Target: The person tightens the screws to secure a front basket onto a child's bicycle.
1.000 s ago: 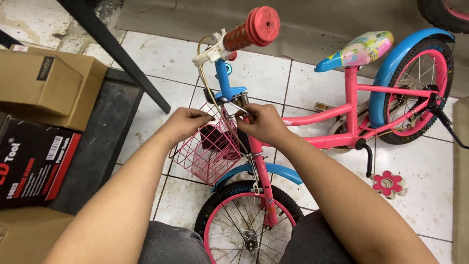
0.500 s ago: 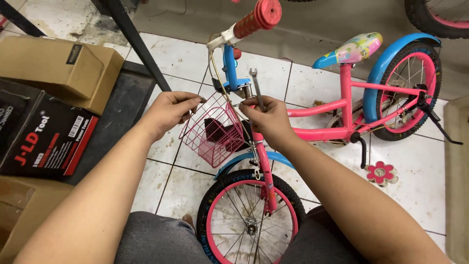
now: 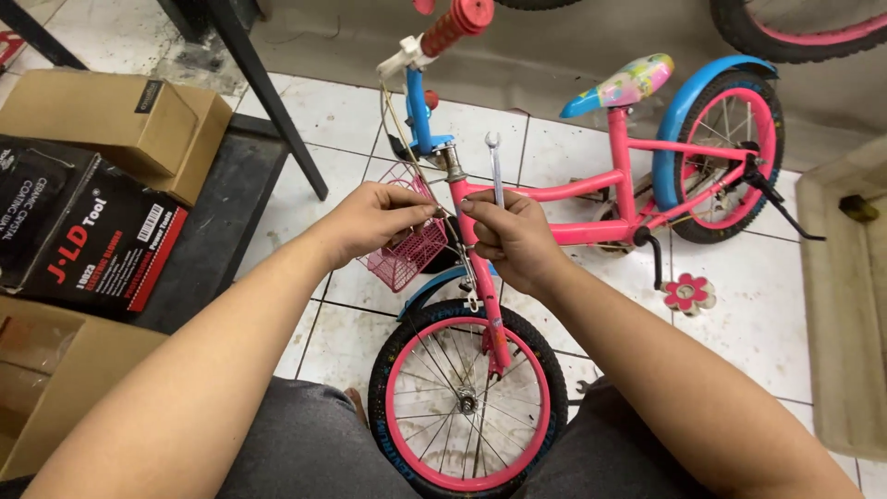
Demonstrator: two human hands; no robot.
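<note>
A small pink children's bicycle [image 3: 573,199] with blue mudguards stands on the tiled floor, its front wheel [image 3: 467,402] between my knees. My left hand [image 3: 374,222] pinches the rim of the pink wire basket [image 3: 407,245] at the front of the bike. My right hand [image 3: 508,236] is closed around a slim silver spanner [image 3: 495,166], which points upward beside the head tube. Both hands meet at the fork, just below the blue handlebar stem [image 3: 418,115]. The red handlebar grip [image 3: 457,23] sticks up toward the top edge.
Cardboard boxes [image 3: 111,120] and a black and red box [image 3: 88,236] lie at the left. A dark metal leg [image 3: 268,102] slants across the upper left. Another bicycle wheel [image 3: 795,28] shows at the top right. A beige container edge [image 3: 841,305] stands at the right.
The view has shifted so the bike sits more centred. My right hand now holds the spanner upright at the head tube, and my left hand stays on the basket.
</note>
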